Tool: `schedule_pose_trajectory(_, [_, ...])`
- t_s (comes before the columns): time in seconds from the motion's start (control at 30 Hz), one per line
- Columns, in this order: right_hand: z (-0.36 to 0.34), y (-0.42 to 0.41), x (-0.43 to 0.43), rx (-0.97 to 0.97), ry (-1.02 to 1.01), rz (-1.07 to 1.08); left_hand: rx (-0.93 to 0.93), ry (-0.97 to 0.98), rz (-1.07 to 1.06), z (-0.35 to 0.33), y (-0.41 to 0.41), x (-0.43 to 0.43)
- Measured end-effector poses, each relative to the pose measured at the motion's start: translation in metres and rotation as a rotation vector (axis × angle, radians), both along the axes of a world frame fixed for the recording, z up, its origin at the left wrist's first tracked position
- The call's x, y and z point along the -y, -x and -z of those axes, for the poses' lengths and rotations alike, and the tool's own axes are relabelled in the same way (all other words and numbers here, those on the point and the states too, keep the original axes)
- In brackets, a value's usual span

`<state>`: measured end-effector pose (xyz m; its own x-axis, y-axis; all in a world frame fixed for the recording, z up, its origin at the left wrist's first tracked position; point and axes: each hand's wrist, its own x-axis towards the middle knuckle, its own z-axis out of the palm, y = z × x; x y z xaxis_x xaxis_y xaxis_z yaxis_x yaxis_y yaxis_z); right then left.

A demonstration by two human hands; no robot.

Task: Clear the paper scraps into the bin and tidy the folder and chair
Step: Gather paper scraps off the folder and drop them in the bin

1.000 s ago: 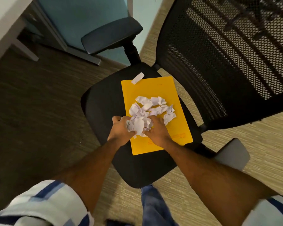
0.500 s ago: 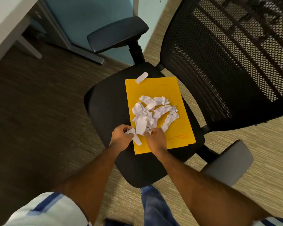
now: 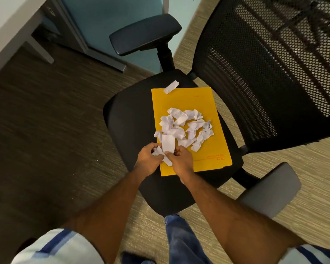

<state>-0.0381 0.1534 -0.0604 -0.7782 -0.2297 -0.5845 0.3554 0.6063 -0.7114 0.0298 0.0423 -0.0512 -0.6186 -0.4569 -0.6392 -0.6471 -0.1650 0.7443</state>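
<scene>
Head: crumpled wht scraps [image 3: 185, 128] on yellow folder [image 3: 191, 100] (chair [image 3: 130, 121]); L hand [image 3: 148, 158], R hand [image 3: 181, 160] fingers pinching some.

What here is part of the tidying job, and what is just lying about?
Part of the job: paper scraps, yellow folder under them, stray scrap at its far edge, black chair, left hand and right hand holding scraps. No bin in view.

Just lying about: white desk, blue partition, carpet.

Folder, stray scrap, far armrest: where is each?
folder [image 3: 202, 103], head view, bare upper cover.
stray scrap [image 3: 171, 87], head view, its middle.
far armrest [image 3: 145, 34], head view, top pad.
</scene>
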Motion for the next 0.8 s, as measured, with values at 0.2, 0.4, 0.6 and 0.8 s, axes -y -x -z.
schedule_pose_trajectory(0.2, [-0.016,-0.008,-0.010,-0.127,0.039,-0.054,-0.021,-0.160,-0.145,-0.008,-0.005,-0.010])
schedule_pose_trajectory(0.4, [-0.022,-0.017,-0.012,-0.194,0.142,-0.093,-0.125,-0.428,-0.326,-0.019,-0.006,-0.015])
schedule_pose_trajectory(0.6, [-0.023,-0.020,-0.014,-0.361,0.098,-0.179,-0.231,-0.471,-0.308,-0.022,-0.002,-0.023])
schedule_pose_trajectory(0.8, [-0.036,-0.019,-0.010,-0.582,0.065,-0.384,-0.354,-0.669,-0.459,-0.027,-0.006,-0.025])
